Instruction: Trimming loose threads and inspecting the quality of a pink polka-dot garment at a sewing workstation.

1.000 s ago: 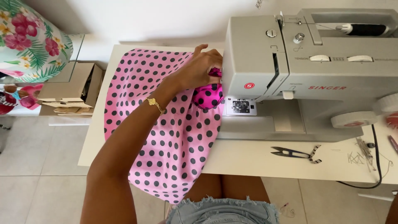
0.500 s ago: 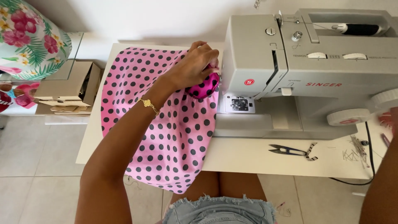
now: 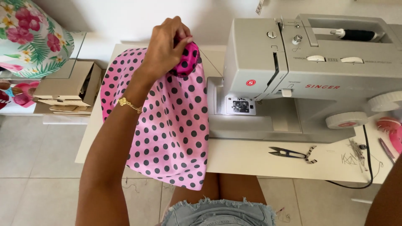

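My left hand [image 3: 165, 44] is raised above the white table [image 3: 247, 161], shut on the dark pink dotted top edge of a light pink fabric with black polka dots [image 3: 173, 125]. The fabric hangs down from my fingers over the table's front edge, clear of the grey sewing machine [image 3: 301, 75] on its right. A gold bracelet circles my left wrist. Only a sliver of my right arm [image 3: 387, 196] shows at the lower right corner; the hand itself is out of frame.
Black thread snips [image 3: 293, 153] lie on the table in front of the machine. Loose pins [image 3: 356, 152] and a pink object [image 3: 391, 132] sit at the right edge. A cardboard box [image 3: 69, 86] and a floral-print object [image 3: 31, 37] stand to the left.
My left hand has lifted the fabric away from the machine's needle area, up and to the left; the cloth now hangs instead of lying spread on the table.
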